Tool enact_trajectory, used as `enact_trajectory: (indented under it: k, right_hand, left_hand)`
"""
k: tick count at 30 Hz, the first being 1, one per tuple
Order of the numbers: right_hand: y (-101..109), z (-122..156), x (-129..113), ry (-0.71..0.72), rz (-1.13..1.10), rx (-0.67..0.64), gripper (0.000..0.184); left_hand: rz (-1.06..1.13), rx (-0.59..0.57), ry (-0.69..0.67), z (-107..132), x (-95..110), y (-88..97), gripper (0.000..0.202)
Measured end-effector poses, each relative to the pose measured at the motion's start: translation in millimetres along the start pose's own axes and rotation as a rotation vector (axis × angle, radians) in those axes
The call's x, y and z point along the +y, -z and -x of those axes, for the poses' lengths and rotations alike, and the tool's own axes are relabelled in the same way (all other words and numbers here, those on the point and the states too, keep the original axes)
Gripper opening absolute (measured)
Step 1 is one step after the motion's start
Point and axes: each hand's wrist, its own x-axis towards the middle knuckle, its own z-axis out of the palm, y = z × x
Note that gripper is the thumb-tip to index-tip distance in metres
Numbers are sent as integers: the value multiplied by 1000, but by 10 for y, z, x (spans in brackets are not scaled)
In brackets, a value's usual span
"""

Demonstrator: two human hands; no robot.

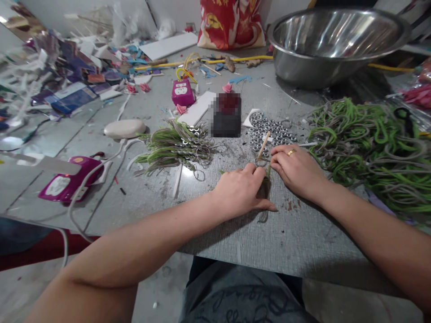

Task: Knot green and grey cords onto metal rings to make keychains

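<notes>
My left hand (240,190) rests on the grey table (286,233), fingers closed over a short green and grey cord (266,177) that peeks out beside it. My right hand (296,170), a ring on one finger, is pinched around a thin wooden stick (263,146) that slants up over a heap of small metal rings (269,130). The two hands almost touch. A bundle of green and grey cords with rings on their ends (175,146) lies to the left of my hands.
A big loose pile of green and grey cords (370,143) fills the right side. A large steel bowl (333,40) stands at the back right. A magenta glue gun (67,181), a white oval object (124,128), cables and paper scraps clutter the left.
</notes>
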Motion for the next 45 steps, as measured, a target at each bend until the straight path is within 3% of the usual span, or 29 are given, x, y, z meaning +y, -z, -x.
enact_trajectory:
  k: [15, 18, 21, 25, 31, 34, 37, 39, 42, 43, 45]
  right_hand:
    - [-4, -31, 3, -89, 9, -29, 23]
    - [-11, -19, 15, -83, -17, -19, 22]
    - [21, -8, 9, -77, -77, 50, 19]
    - [141, 18, -118, 70, -170, 156, 16]
    - [276, 81, -447, 455, -305, -108, 24]
    - [278, 95, -483, 454, -305, -193, 24]
    - [251, 113, -452, 390, -246, -160, 30]
    - [230, 128, -435, 393, -196, -118, 29]
    - [214, 140, -426, 437, -186, -96, 26]
    - [214, 140, -422, 443, -195, -96, 26]
    - [221, 135, -408, 431, -217, -99, 26]
  left_hand:
    - [29, -17, -26, 14, 3, 11, 73]
    - [144, -24, -34, 30, -46, 47, 63]
    - [355, 23, -34, 27, -142, 94, 37]
    - [606, 76, 27, -19, -255, 135, 24]
    - [778, 77, 83, -44, -297, 137, 25]
    - [789, 85, 84, -47, -299, 120, 26]
    - [778, 118, 81, -54, -283, 92, 26]
    - [765, 211, 69, -44, -267, 98, 24]
    - [703, 305, -65, 13, -281, 209, 18]
    - [655, 222, -185, 41, -303, 275, 17]
    - [499, -59, -412, 99, -372, 425, 15]
